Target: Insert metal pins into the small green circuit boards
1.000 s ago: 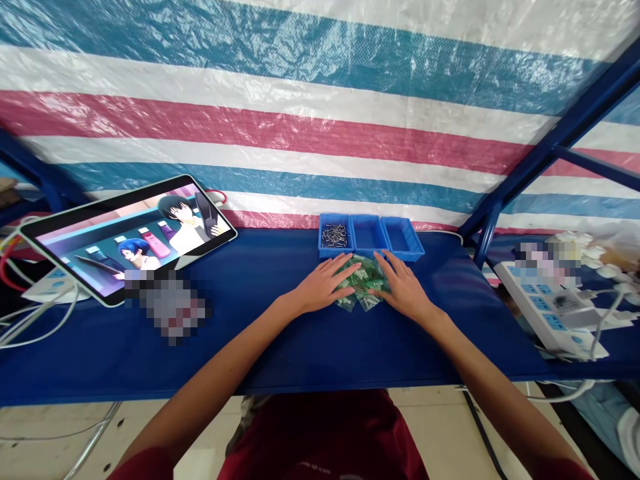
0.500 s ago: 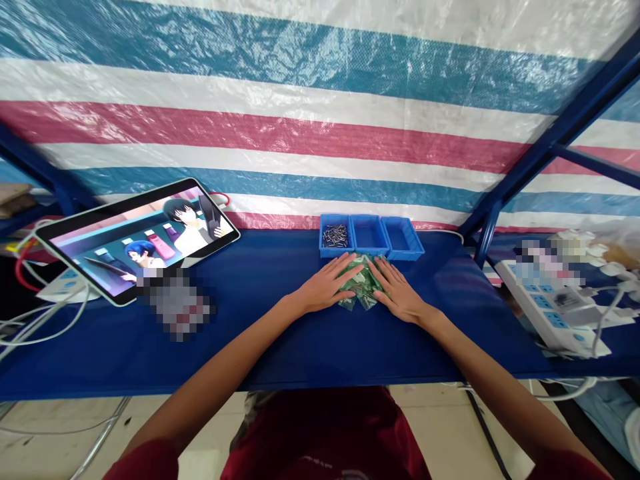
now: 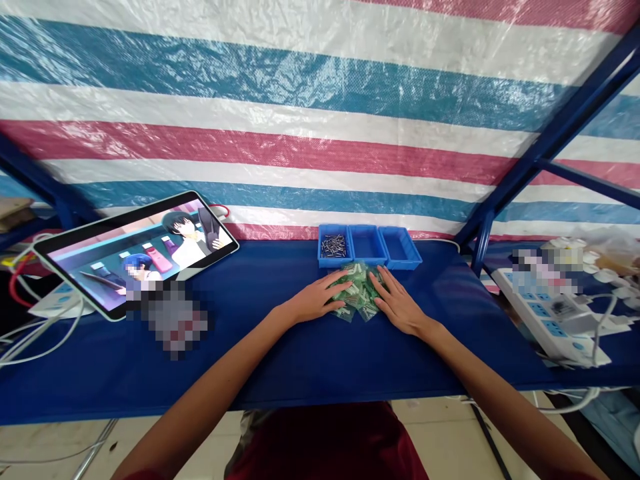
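Observation:
A heap of small green packets (image 3: 358,291) lies on the blue table (image 3: 280,353), just in front of a row of three blue bins (image 3: 367,245). My left hand (image 3: 317,299) rests flat on the heap's left side, fingers stretched out. On the right side lies my right hand (image 3: 397,305), also flat, with its fingers apart. The left bin holds several small metal pins (image 3: 333,245). The other two bins look empty.
A tablet (image 3: 133,250) playing a cartoon leans at the left, with white cables (image 3: 35,330) beside it. White power strips (image 3: 555,310) with plugs sit at the right. A striped tarp (image 3: 300,113) hangs behind. A blue metal frame post (image 3: 540,143) slants at right.
Both hands have drawn slightly closer together on the heap of packets. The camera has tilted a little, showing more of the tarp.

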`<state>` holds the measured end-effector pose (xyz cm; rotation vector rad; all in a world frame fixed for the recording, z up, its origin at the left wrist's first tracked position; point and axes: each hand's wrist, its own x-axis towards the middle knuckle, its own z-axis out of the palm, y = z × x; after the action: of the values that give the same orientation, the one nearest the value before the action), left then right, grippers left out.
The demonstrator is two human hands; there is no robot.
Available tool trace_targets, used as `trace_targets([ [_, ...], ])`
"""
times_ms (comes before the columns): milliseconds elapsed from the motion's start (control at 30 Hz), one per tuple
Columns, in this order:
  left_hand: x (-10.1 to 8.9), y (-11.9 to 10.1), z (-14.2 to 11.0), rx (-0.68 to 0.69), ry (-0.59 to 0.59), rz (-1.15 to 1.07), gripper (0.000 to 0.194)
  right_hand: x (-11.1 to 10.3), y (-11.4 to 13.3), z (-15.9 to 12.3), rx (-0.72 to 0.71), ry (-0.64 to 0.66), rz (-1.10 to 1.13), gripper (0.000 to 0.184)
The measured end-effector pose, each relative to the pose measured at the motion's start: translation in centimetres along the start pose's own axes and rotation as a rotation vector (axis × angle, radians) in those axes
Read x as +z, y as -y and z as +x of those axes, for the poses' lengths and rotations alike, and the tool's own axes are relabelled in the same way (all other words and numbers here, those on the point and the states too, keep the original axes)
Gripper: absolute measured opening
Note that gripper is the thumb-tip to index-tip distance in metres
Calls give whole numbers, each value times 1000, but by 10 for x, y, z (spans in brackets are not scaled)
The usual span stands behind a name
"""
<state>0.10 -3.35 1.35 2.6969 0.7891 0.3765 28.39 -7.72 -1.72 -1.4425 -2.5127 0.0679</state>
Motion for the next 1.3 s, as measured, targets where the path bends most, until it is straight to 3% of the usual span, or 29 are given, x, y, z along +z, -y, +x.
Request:
trace_targets([
  [200, 2, -4, -1, -109, 42, -23, 56, 13, 3, 8, 12, -80, -51, 62],
  [300, 9, -6, 0, -102, 33, 51, 61, 14, 10, 10, 37, -166, -150, 58],
  [433, 15, -6, -1, -106, 37, 112, 65, 11, 20, 7, 174, -256, -279, 54],
  [633, 14, -6, -5, -103, 9, 117, 68, 6, 23, 4, 185, -298, -234, 54],
  [767, 9, -5, -5, -37, -77, 169, 64, -10, 20, 14, 170, -416, -143, 48],
  [900, 6, -5, -6, -16, -297, 174, 47, -38, 17, 53, 114, -491, -22, 38],
  [1000, 0, -2, -4, -161, -572, 108, 32, -59, 18, 98, 56, -403, 54, 33],
  [1100, -13, 8, 5, -451, -732, 8, 25, -72, 22, 134, 198, -245, 40, 33],
  [1200, -28, 23, 22, -725, -567, -31, 24, -76, 26, 146, 344, -113, 23, 29],
  [1300, -34, 36, 41, -860, -380, -12, 27, -69, 26, 134, 391, -162, 101, 28],
])
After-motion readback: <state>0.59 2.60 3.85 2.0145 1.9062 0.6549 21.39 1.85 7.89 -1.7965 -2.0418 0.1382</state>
